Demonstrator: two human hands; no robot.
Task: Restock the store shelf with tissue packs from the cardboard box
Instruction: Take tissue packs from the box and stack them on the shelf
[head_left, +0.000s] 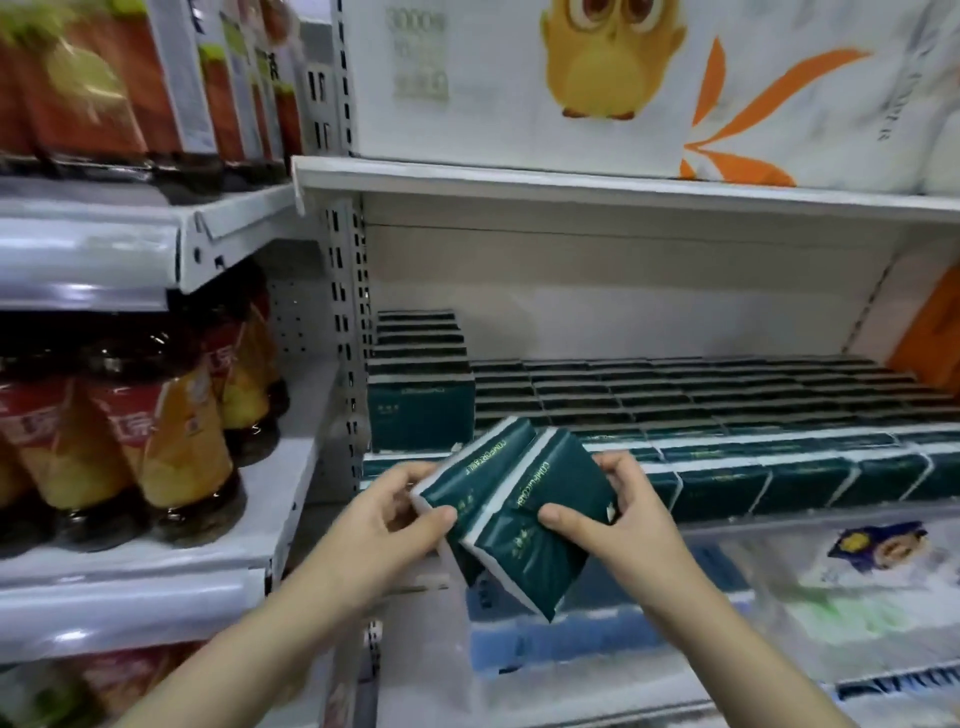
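Tissue packs in dark green wrap cover the store shelf (623, 312) straight ahead, under an upper board that carries a big owl-printed tissue bundle (613, 67). Most of them lie as a low layer of rows (727, 410) reaching from the back wall to the front lip. At the far left a taller stack (421, 410) rises above that layer, against the upright. Tea bottles (156, 441) fill the neighbouring bay to the left. The cardboard box is not in view.

Two more tissue packs (519, 519) are held side by side just in front of the shelf lip, tilted, their far ends leaning toward the shelf. The left hand (395, 514) pinches the left pack between thumb and fingers. The right hand (618, 509) grips the right pack, thumb on its face and fingers curled behind.

The lower spot just right of the taller stack lies directly beyond the held pair and a little higher, so the likely move is a short push forward and up. The left hand is the nearer one to that stack.
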